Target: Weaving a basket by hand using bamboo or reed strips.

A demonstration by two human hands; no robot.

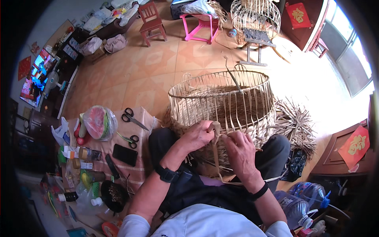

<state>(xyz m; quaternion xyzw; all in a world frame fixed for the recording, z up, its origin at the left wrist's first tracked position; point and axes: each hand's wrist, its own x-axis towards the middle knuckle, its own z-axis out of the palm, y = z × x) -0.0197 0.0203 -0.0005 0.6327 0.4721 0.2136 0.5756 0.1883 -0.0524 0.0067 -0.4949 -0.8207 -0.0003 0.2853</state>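
A large round basket (185, 112), woven from dried plant strands, rests between my knees. Its lower wall is densely braided, while the upper part is an open row of thin upright ribs under a rim. At the near wall, my left hand (197, 136) is closed, pinching a flat tan dried strand (216, 152) that hangs down toward my lap. Just to its right, my right hand (240, 152) has its fingers pressed together against the braided wall; what they grip is hidden. One long greenish strand sticks up over the far rim.
On the left, a cloth-covered low table (138, 173) carries scissors (133, 118), a phone (125, 155) and a wrapped watermelon (99, 122). Dried strands (296, 122) lie right of the basket, with large plastic bottles (294, 209) nearer. Beyond stand a red chair (152, 25) and a pink stool (199, 29).
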